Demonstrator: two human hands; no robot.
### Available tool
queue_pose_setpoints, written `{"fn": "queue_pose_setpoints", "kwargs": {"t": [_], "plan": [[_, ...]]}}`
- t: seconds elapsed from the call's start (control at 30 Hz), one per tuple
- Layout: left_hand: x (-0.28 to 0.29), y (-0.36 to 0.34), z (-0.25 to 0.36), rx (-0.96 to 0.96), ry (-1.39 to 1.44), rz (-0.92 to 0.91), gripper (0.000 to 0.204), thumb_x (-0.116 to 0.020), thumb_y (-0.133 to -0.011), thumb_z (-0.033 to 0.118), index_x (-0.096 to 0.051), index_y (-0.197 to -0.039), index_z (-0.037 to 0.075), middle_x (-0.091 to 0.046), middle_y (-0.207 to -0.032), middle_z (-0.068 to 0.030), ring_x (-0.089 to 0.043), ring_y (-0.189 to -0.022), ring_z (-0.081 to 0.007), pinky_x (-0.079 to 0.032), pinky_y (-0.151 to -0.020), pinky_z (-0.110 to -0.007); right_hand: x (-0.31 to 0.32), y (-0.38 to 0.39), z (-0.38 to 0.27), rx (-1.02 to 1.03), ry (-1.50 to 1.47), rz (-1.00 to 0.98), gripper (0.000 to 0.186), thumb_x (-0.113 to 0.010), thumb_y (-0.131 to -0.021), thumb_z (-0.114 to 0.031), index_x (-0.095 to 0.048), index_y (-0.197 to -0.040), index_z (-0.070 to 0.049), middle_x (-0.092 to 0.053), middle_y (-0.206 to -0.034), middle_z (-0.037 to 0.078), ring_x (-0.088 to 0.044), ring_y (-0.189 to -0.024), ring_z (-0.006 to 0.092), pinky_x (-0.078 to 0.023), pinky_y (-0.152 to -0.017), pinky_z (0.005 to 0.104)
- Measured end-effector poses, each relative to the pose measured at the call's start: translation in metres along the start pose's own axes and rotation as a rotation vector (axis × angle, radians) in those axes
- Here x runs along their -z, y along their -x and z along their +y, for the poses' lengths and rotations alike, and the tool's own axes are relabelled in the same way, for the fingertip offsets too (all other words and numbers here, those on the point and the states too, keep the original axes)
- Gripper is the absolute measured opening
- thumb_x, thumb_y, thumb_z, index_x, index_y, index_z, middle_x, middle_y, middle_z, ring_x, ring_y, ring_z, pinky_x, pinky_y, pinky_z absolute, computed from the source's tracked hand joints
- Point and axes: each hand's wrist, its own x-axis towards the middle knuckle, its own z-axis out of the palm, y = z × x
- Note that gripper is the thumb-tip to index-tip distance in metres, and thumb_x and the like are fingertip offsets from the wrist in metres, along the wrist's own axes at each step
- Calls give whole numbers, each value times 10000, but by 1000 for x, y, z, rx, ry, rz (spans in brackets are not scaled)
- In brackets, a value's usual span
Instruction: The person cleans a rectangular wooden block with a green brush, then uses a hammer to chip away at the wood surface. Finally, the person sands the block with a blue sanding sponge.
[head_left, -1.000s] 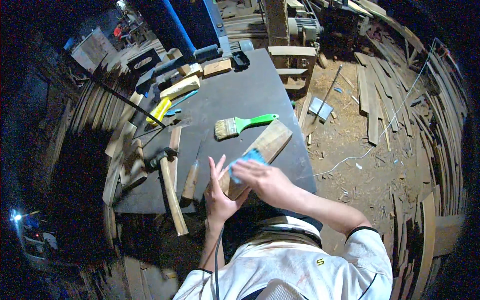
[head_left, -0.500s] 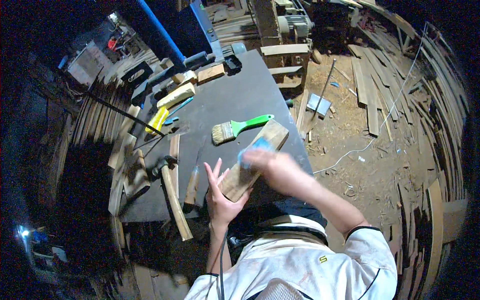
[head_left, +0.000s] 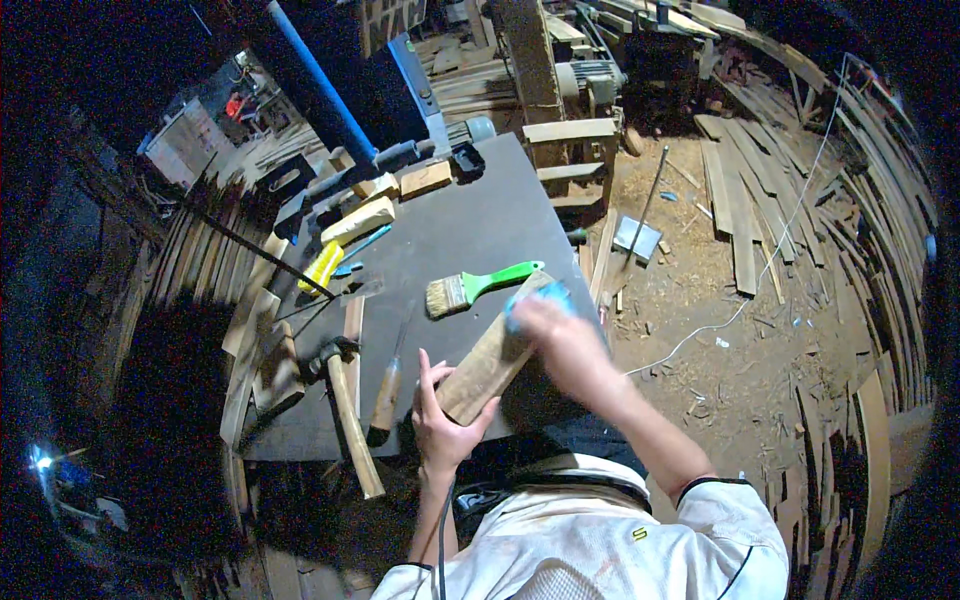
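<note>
A wooden block point(head_left: 488, 368) slants across the near part of the dark table. My left hand point(head_left: 449, 432) grips its near end, thumb on one side and fingers on the other. At the far end, my right hand point(head_left: 548, 322) presses a blue pad point(head_left: 557, 293) on the wood. The pad is blurred and partly hidden by the hand, so I cannot tell its exact kind. Just beyond the block lies a paintbrush point(head_left: 484, 286) with a green handle. A chisel point(head_left: 387, 396) with a wooden handle and a hammer point(head_left: 351, 420) rest left of my left hand.
The dark tabletop point(head_left: 455, 225) carries a yellow-handled brush point(head_left: 322, 266), a pale wood piece point(head_left: 358, 220) and a small wood block point(head_left: 426, 179) toward the back. A dustpan point(head_left: 636, 240) stands on the floor at right, among shavings, planks point(head_left: 735, 190) and a white cable point(head_left: 705, 304).
My right hand has slid the blue pad along the block toward its far end. My left hand keeps its hold on the near end. The whole view has shifted slightly.
</note>
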Motion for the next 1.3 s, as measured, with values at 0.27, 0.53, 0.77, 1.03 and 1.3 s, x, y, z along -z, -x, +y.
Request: {"fn": "queue_pose_setpoints", "kwargs": {"t": [0.27, 0.53, 0.77, 1.03, 1.3], "plan": [[7, 2, -2, -76, -46, 69, 878, -902, -781, 469, -577, -1433, -21, -741, -1109, -169, -705, -1076, -388, -545, -992, -490, 15, 18, -28, 85, -148, -214, 491, -624, -876, -26, -620, -1366, 2, -612, -1469, 193, -552, -1410, 340, -424, -1207, 454], [0, -6, -10, -12, 49, 169, 309, -684, -990, 281, -782, -1062, -3, -786, -1142, -178, -738, -1147, -336, -481, -1112, -508, 4, 12, -17, 130, -85, -40, 567, -593, -868, 30, -599, -1430, -49, -596, -1489, 192, -542, -1413, 369, -454, -1185, 470], [0, -23, -6, 295, 282, 172, 534, -406, -1140, 262, -767, -1008, -109, -795, -1043, -220, -764, -1052, -318, -548, -994, -393, -9, 9, -38, 251, -192, -46, 580, -567, -861, 70, -595, -1435, -12, -560, -1524, 207, -499, -1457, 355, -431, -1204, 444], [-20, -15, -21, 382, 351, 207, 653, -349, -1157, 447, -723, -1096, -85, -750, -1171, -216, -719, -1094, -301, -529, -1007, -412, -29, -7, -32, 245, -76, -13, 518, -564, -906, -3, -601, -1423, -18, -576, -1511, 202, -509, -1449, 349, -425, -1207, 466], [-8, -5, 8, 68, 131, 51, 858, -836, -914, 284, -383, -1584, -3, -714, -1212, -228, -713, -1117, -346, -554, -953, -423, -2, -21, -17, 162, -77, -36, 505, -564, -911, -17, -606, -1414, -25, -587, -1495, 200, -533, -1422, 364, -444, -1194, 454]]}}
